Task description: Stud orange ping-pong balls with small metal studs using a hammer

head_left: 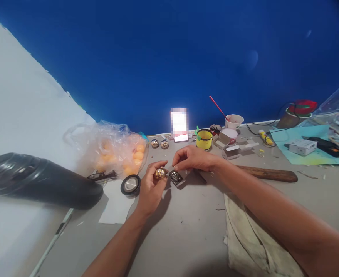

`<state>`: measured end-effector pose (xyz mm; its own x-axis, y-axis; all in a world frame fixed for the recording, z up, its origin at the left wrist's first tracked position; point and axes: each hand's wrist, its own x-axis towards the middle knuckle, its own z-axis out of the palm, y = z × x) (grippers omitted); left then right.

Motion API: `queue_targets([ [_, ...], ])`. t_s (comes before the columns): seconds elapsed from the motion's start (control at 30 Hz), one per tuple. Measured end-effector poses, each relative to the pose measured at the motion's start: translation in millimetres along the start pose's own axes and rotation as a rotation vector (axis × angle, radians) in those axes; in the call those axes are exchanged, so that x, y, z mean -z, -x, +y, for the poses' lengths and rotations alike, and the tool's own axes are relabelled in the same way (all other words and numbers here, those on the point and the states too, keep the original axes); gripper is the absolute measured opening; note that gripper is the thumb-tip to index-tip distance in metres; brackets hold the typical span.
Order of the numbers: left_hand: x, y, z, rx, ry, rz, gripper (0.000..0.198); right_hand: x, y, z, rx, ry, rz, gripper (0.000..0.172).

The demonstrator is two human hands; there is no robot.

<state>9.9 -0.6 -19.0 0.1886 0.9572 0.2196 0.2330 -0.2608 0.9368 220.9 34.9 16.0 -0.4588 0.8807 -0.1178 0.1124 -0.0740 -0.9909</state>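
My left hand (pixel 150 184) is closed around a small gold decorated ball (pixel 160 173), held just above the grey table (pixel 187 223). My right hand (pixel 193 158) is pinched shut right beside the ball, over a small open box (pixel 176 177) of glittery bits. What its fingertips hold is too small to make out. Two more decorated balls (pixel 159 144) lie farther back by the blue wall.
A plastic bag of orange balls (pixel 114 152) sits at the left beside a black tube (pixel 39 179), a tape roll (pixel 130 185) and white paper (pixel 116 206). Behind are a yellow cup (pixel 204 139), small boxes (pixel 230 148), a bowl with a red stick (pixel 233 120) and a wooden stick (pixel 269 174). A cloth (pixel 250 238) lies under my right forearm.
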Motion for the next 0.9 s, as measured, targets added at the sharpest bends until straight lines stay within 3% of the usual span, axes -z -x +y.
queue_targets([
  [0.13,1.6,-1,0,0.144,0.201,-0.020,0.050,2,-6,9,0.051,-0.163,0.030,0.022],
  [0.6,7.1,-2,3,0.151,0.164,0.092,0.047,6,-8,18,0.036,-0.252,0.028,0.027],
  [0.9,9.2,-4,3,0.286,0.300,0.097,0.051,4,-8,18,0.012,-0.324,0.042,0.029],
])
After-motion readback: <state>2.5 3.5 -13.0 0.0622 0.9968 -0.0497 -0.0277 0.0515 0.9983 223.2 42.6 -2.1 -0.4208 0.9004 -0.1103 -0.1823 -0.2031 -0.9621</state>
